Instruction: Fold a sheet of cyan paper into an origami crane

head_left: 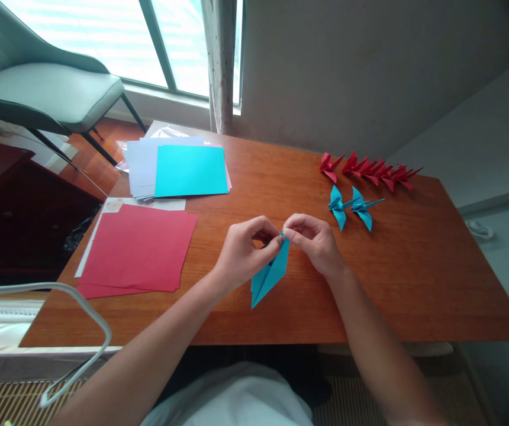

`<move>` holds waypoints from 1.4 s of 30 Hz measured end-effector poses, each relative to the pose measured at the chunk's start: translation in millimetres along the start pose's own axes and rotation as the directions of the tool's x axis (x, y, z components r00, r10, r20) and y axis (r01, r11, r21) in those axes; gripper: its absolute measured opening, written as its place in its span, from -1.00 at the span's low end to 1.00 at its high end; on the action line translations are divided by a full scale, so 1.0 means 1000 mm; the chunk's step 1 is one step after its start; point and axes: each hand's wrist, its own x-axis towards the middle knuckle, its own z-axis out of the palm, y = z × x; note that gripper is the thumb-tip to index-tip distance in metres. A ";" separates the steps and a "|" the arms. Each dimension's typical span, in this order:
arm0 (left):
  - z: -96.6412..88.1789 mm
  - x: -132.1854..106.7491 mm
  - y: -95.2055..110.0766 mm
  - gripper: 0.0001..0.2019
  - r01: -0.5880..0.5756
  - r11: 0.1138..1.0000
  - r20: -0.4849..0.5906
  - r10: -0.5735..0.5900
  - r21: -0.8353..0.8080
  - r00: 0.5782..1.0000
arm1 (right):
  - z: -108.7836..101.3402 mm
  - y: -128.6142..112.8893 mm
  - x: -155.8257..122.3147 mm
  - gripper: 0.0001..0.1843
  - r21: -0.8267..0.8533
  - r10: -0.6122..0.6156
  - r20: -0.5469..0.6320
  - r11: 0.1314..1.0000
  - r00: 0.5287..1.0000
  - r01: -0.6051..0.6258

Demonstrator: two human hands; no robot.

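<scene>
A folded blue paper piece (270, 275), long and pointed, hangs over the wooden table (414, 284) between my hands. My left hand (241, 251) pinches its upper tip from the left, fingers closed. From the right, my right hand (314, 239) pinches the same tip, fingers closed too. Just beyond my right hand lie two finished blue paper cranes (350, 208). Behind them a row of several red paper cranes (370, 168) runs along the far right of the table.
A stack of red paper sheets (137, 248) lies at the left. Farther back is a pile of pale sheets with a blue sheet (190, 170) on top. A grey chair (45, 94) stands by the window. A white cable (81, 319) loops off the table's left edge.
</scene>
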 end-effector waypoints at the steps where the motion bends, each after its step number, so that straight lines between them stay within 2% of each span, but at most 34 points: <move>1: 0.000 0.000 0.000 -0.88 0.001 1.000 -0.001 -0.001 0.001 1.000 | 0.000 0.000 0.000 -0.80 0.002 -0.001 -0.002 1.000 1.000 0.001; 7: 0.001 -0.001 0.001 -0.89 0.005 1.000 0.008 -0.005 -0.004 1.000 | -0.003 0.007 -0.001 -0.89 0.043 -0.047 0.000 0.998 0.999 0.047; 10: 0.001 0.000 0.000 -0.88 0.025 1.000 0.010 -0.025 -0.013 1.000 | -0.003 0.011 0.000 -0.88 0.053 -0.028 -0.021 0.998 0.999 0.029; 17: 0.001 0.003 -0.007 -0.83 0.059 0.988 0.010 -0.058 -0.144 0.998 | -0.002 0.009 0.000 -0.89 0.057 -0.042 -0.035 0.997 0.998 0.044; 20: 0.000 0.003 -0.011 -0.83 0.053 0.991 0.029 -0.050 -0.119 0.998 | -0.002 0.007 0.001 -0.88 0.047 -0.050 -0.049 0.998 0.998 0.052; 26: 0.000 0.003 -0.013 -0.81 0.034 0.996 -0.004 -0.035 -0.079 0.999 | -0.002 0.008 0.001 -0.82 0.011 -0.022 -0.087 1.000 0.996 0.023; 32: 0.000 0.003 -0.013 -0.83 0.018 0.997 -0.005 -0.019 -0.076 1.000 | -0.003 0.007 0.000 -0.84 0.011 -0.003 -0.013 1.000 1.000 0.004; 42: -0.002 0.004 -0.010 -0.80 0.042 0.999 0.009 -0.042 -0.012 0.999 | -0.001 0.005 0.001 -0.78 -0.018 -0.003 -0.031 1.000 1.000 0.002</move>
